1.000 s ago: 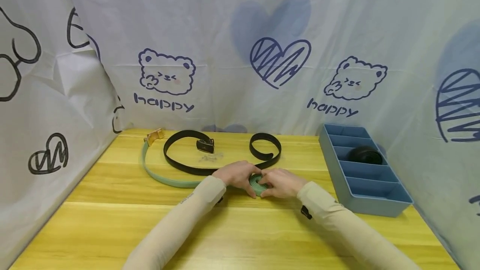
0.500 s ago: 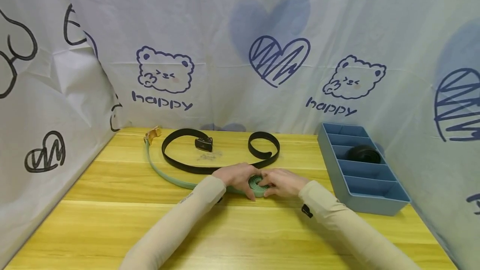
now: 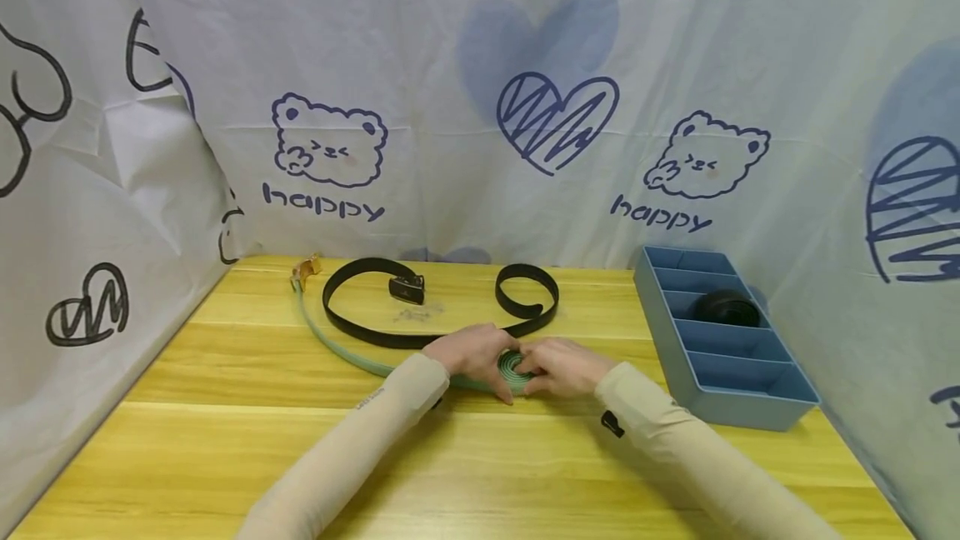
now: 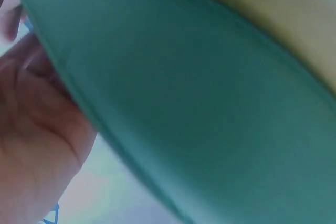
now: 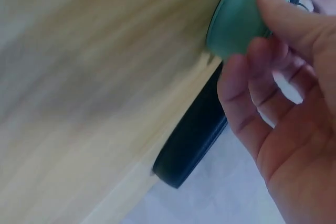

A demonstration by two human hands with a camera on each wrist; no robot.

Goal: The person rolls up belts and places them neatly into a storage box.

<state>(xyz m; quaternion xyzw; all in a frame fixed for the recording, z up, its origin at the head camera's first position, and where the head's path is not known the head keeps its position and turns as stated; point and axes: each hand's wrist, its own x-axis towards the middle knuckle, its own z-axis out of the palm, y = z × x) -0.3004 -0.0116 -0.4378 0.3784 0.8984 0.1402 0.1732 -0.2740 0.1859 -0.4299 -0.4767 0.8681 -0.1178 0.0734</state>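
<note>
A green belt (image 3: 345,356) stands on its edge on the table, its gold buckle (image 3: 303,271) at the far left and its other end wound into a coil (image 3: 515,371). My left hand (image 3: 474,357) holds the coil's left side, thumb in front and fingers behind. From the right, my right hand (image 3: 564,365) grips the same coil, with a thumb (image 5: 278,11) on its outer face in the right wrist view. Across the left wrist view runs the belt's strap (image 4: 173,93), large and close. The left hand's fingertips are partly hidden behind the coil.
A black belt (image 3: 375,337) with a dark buckle (image 3: 407,288) lies behind the hands, its free end curled. At the right, a blue divided box (image 3: 720,411) holds a coiled black belt (image 3: 726,307). A printed cloth (image 3: 450,190) encloses the table's back and sides.
The green belt's strap beside the buckle has straightened and shifted a little right, and the buckle has turned. Both hands stay around the coil, with small finger shifts.
</note>
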